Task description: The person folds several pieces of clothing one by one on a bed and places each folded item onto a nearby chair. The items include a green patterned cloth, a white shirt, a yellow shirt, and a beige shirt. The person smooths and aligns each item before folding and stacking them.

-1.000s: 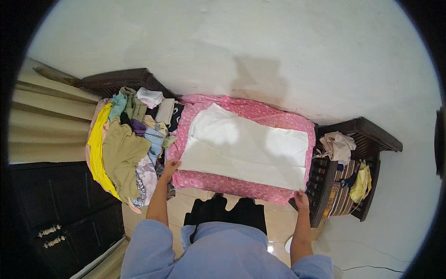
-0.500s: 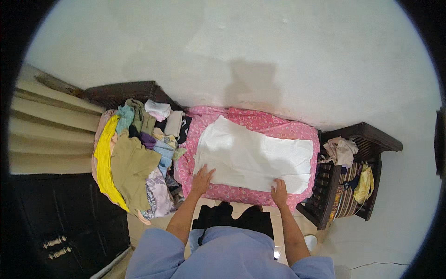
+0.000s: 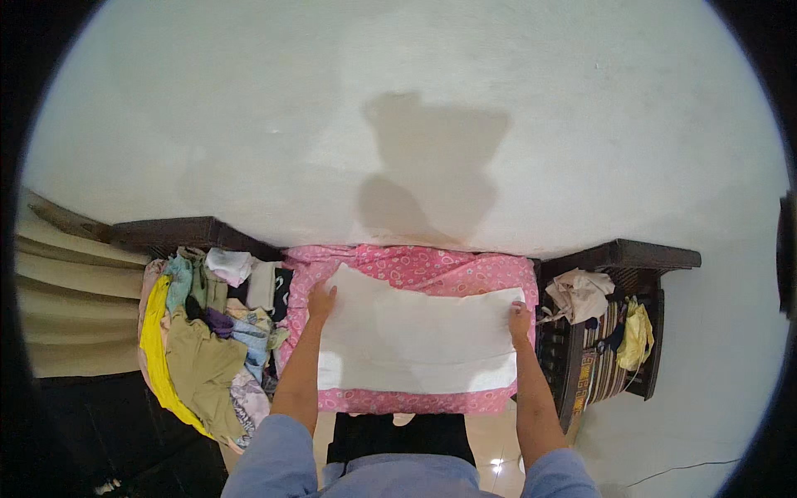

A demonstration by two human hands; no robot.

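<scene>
A plain white cloth point(image 3: 415, 340) lies spread across a surface covered in pink patterned fabric point(image 3: 473, 270). My left hand point(image 3: 322, 302) is at the cloth's left side near its far corner, with thumb and fingers closed on the edge. On the opposite side, my right hand point(image 3: 520, 320) has its fingers curled around the cloth's right edge near the far corner. Both arms reach forward, one along each side of the cloth. The fingertips under the cloth are hidden.
To the left is a heap of clothes, with a yellow garment point(image 3: 159, 357) and an olive shirt point(image 3: 207, 353). A dark wooden chair point(image 3: 573, 357) on the right bears a beige cloth point(image 3: 581, 295) and a yellow cloth point(image 3: 635, 336). The wall point(image 3: 290, 124) rises behind.
Both hands have moved from the cloth's near edge to its far side corners and closed on it. The cloth's outline has shifted and straightened. My view has tilted up.
</scene>
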